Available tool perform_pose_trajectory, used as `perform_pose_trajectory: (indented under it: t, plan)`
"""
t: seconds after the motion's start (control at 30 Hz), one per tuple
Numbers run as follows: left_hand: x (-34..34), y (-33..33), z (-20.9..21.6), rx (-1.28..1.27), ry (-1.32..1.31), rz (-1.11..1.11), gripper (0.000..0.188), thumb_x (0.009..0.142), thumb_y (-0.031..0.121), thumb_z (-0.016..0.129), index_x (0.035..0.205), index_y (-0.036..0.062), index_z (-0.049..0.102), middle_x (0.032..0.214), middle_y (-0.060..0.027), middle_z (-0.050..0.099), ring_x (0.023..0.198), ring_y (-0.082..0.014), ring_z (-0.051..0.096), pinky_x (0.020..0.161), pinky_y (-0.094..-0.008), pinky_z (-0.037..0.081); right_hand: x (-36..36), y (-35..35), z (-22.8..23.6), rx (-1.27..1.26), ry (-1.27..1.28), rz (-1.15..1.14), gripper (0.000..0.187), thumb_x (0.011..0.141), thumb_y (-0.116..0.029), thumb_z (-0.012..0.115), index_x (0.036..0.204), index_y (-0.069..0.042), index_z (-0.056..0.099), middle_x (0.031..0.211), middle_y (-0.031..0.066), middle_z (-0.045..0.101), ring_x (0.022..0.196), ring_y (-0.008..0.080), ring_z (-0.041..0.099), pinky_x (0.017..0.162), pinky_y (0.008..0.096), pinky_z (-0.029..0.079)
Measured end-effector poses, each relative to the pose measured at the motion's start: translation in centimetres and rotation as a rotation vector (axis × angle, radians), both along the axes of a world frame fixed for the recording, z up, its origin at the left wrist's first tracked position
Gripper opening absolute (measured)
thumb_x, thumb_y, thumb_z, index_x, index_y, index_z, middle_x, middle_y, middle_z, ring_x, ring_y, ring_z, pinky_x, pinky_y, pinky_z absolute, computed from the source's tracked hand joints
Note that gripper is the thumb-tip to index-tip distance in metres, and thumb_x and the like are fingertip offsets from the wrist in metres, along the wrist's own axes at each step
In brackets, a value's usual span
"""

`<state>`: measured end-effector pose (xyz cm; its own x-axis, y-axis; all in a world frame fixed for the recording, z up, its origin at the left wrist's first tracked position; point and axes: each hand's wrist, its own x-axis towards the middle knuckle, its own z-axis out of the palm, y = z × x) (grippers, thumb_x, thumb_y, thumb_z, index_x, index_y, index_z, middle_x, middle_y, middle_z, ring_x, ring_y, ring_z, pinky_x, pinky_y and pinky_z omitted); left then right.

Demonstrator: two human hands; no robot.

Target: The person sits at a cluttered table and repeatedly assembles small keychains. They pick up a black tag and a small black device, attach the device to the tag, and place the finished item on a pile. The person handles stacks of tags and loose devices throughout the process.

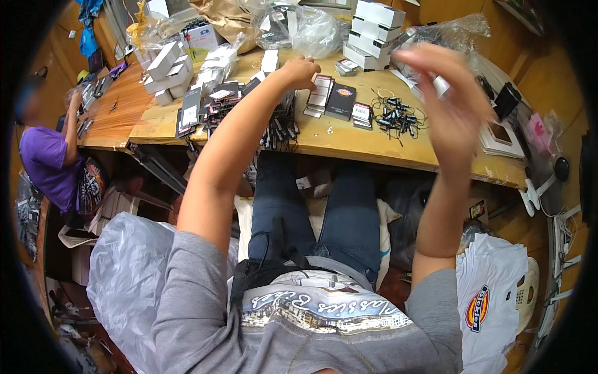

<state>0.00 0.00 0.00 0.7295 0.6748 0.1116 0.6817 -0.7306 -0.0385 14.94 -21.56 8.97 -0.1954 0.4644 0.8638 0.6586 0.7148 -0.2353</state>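
My left hand (301, 72) reaches over the table, its fingers bent but apart, at the far edge of a row of white-and-dark printed tags (319, 95). I see nothing between those fingers. Next to the row lie a black tag stack (341, 101) with a coloured emblem and a small stack of white labels (361, 115). My right hand (453, 103) is raised above the table's right side, blurred by motion, with fingers stretched and apart. Below and left of it sits a tangle of black tag strings (398, 117). Tags and black strings are heaped (233, 106) under my left forearm.
White boxes are stacked at the back (372, 37) and left (168, 71). Clear plastic bags (311, 31) lie along the far edge. A phone (500, 132) rests on a white stack at right. At far left, a person in a purple shirt (50, 162) works at the table.
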Motion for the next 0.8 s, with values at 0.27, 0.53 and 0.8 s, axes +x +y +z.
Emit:
perform_pose_trajectory:
  t: [0.27, 0.53, 0.8]
  plan:
    - [2.4, 5.1, -1.9, -0.381, -0.019, 0.062, 0.079, 0.055, 0.041, 0.070, 0.115, 0.0014, 0.040, 0.117, -0.0169, 0.041, 0.108, -0.0286, 0.040, 0.090, -0.0341, 0.032, 5.7, 15.8, -10.5, -0.831, -0.289, -0.259, 0.063, 0.061, -0.040, 0.067, 0.105, 0.001, 0.050, 0.103, 0.0180, 0.052, 0.097, 0.0262, 0.050, 0.082, 0.0317, 0.040]
    - [2.1, 4.4, -2.1, -0.104, -0.197, -0.059, 0.059, 0.055, 0.030, 0.072, 0.101, 0.0024, 0.049, 0.092, -0.0174, 0.054, 0.090, -0.0299, 0.050, 0.080, -0.0358, 0.038, 5.4, 18.7, -11.4, -1.212, -0.346, -0.262, 0.073, 0.048, -0.034, 0.076, 0.107, -0.002, 0.050, 0.113, 0.0184, 0.045, 0.102, 0.0275, 0.045, 0.085, 0.0334, 0.037]
    - [0.8, 3.6, 0.8, -0.323, -0.882, 0.062, 0.038, 0.058, 0.004, 0.064, 0.093, 0.0039, 0.048, 0.076, -0.0123, 0.057, 0.065, -0.0197, 0.055, 0.054, -0.0297, 0.044, 4.7, 18.7, -11.8, -0.679, 0.139, -0.336, 0.045, 0.058, -0.012, 0.072, 0.098, -0.002, 0.052, 0.072, 0.0063, 0.055, 0.066, 0.0164, 0.053, 0.061, 0.0259, 0.044]
